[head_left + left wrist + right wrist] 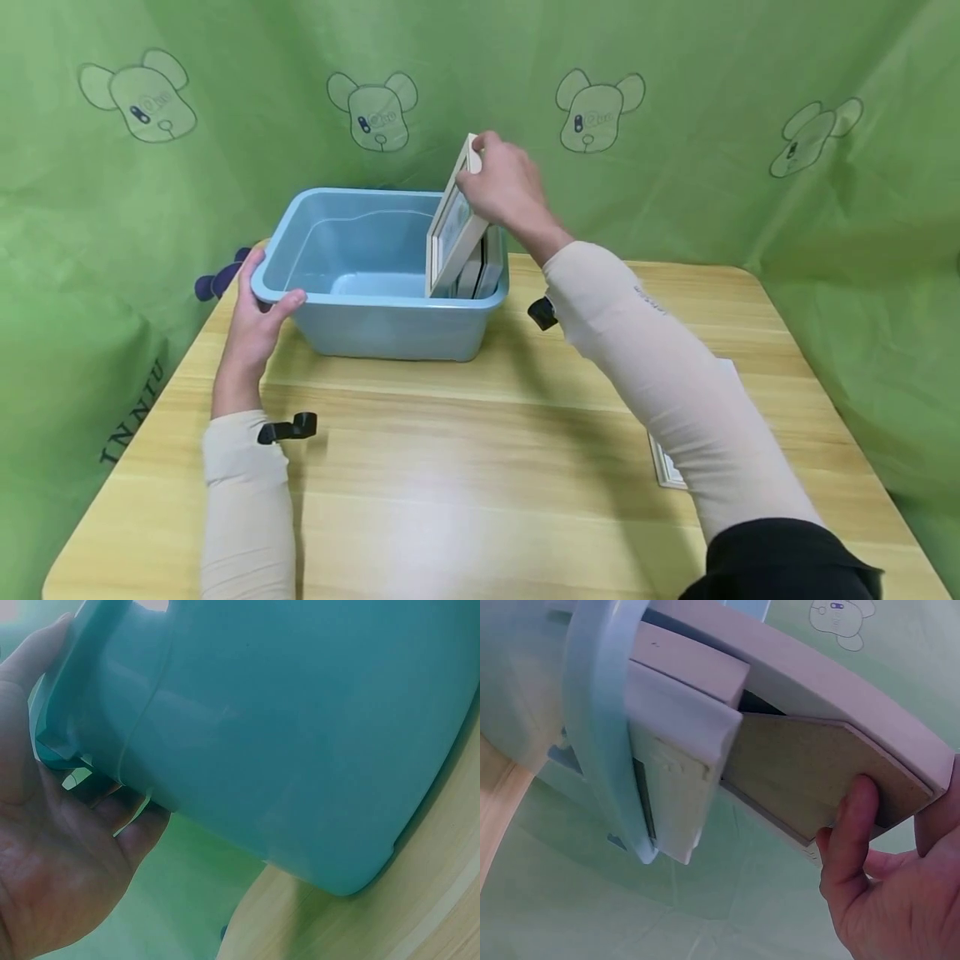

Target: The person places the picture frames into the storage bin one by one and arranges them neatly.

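Note:
A light blue plastic basin (390,329) stands on the table. My left hand (253,333) grips its left rim, the thumb over the near corner and the fingers along the outside. At the basin's right end, my right hand (508,185) holds a white picture frame (442,236) by its upper part. That frame is tilted, its lower end inside the basin and its top above the rim. In the right wrist view its brown backing board (795,765) faces the camera, with a fingertip against it. Beside it, more white frames (679,761) lean at the basin's right wall.
Another white frame (666,467) lies on the wooden table (420,467) at the right, mostly hidden under my right forearm. Green cloth (480,50) with bear-head prints hangs behind and at both sides. A dark blue object (219,282) shows past the table's left edge.

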The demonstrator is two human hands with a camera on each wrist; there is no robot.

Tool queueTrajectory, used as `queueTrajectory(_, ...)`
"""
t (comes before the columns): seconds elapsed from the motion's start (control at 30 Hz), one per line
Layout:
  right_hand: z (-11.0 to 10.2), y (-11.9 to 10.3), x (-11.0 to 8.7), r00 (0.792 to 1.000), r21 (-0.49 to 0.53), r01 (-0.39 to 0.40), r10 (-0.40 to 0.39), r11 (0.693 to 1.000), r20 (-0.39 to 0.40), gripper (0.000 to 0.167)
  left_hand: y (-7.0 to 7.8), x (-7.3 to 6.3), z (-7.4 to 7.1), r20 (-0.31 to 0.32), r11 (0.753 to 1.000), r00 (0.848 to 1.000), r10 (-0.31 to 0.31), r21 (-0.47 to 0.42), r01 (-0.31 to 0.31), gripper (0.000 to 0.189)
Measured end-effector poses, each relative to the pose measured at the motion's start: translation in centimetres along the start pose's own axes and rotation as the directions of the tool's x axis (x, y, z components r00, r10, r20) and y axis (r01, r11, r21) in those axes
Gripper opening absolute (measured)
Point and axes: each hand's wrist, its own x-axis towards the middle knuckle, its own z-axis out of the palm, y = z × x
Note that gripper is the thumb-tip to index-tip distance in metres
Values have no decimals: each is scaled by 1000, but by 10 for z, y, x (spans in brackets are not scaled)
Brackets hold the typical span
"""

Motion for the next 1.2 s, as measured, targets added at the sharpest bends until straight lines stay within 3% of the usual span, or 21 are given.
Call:
queueTrajectory(0.5, 20, 0, 7, 999, -160, 31, -25, 987, 42, 62, 2, -2, 1, 4, 1000, 1000, -2, 22, 2, 89)
queueTrajectory(0.83, 36, 1, 11, 996, -207, 43, -27, 977, 81, 68, 3, -2, 1, -6, 999, 1000, -9, 30, 9, 88)
queueTrajectory(1.2, 53, 6, 15, 997, -399, 73, -52, 914, 63, 55, 1, 0, 0, 1, 1000, 1000, 10, -16, -10, 89)
